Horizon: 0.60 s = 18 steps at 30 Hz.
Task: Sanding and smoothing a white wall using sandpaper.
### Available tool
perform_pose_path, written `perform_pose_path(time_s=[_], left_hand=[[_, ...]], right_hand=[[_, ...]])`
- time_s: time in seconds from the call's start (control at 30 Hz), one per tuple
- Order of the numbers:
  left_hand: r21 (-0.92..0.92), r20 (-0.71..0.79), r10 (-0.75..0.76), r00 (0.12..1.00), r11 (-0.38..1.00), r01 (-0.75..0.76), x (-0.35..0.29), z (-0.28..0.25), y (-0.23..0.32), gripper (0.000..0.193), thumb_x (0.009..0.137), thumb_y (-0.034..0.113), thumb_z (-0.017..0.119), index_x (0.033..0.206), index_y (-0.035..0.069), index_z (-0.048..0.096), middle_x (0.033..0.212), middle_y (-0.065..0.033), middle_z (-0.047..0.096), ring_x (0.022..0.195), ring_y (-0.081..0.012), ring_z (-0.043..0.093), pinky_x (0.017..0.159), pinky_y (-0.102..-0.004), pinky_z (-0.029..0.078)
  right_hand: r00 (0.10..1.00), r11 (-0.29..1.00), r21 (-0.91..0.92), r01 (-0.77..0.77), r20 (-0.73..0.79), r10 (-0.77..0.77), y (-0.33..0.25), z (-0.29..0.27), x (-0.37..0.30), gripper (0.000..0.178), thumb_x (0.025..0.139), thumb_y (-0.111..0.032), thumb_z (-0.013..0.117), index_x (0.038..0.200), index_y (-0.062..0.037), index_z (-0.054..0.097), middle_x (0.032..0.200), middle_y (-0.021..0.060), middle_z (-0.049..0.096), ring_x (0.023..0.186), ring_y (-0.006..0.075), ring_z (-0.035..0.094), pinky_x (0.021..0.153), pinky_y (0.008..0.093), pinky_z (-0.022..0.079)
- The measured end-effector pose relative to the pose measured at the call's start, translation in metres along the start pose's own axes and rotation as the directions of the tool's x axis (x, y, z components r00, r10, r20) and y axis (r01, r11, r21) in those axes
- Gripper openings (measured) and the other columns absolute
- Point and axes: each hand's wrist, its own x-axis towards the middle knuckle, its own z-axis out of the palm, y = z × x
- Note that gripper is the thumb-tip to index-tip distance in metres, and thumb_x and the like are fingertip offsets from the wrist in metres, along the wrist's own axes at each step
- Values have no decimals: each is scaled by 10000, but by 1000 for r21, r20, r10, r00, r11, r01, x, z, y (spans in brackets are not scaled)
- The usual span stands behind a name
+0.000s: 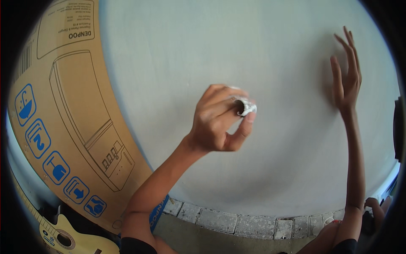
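Note:
My left hand (213, 120) is raised in front of a pale grey wall (270, 169). Its thumb and fingers close around a small crumpled white wad (251, 108) with a dark hollow in it; whether it is paper or cloth I cannot tell. The fingertips are slightly blurred and hide part of the wad. Higher up on the right, my right hand (350, 82) is stretched out at the wall with its fingers apart and nothing in it. It seems to lean on the surface, and a soft shadow falls beside it.
A large printed cardboard box (84, 114) stands at the left. Below it is a pale yellow acoustic guitar (80, 243). Grey blocks (256, 225) line the wall's foot. A dark object (398, 129) is at the right edge; below it, a skin-toned shape (376, 209) is unclear.

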Motion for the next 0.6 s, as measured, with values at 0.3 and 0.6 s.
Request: perform_pose_path(time_s=[0.3, 0.6], left_hand=[[-32, 244, -424, 872, 895, 444, 18, -7, -1, 452, 847, 26, 677, 488, 33, 404, 420, -53, 374, 383, -105, 353, 418, -289, 269], [43, 230, -576, 785, 811, 583, 3, -32, -31, 333, 901, 32, 692, 673, 42, 450, 517, -5, 494, 454, -50, 444, 444, -241, 328]], right_hand=[[940, 956, 245, 160, 259, -224, -94, -19, 5, 132, 798, -132, 684, 921, -86, 668, 1129, 79, 748, 1177, 283, 673, 1145, 546, 350], [975, 926, 308, -217, 32, 218, -6, -44, 50, 279, 1047, -178, 509, 1064, -6, 728, 1039, 134, 757, 1070, 248, 710, 1108, 404, 425]])
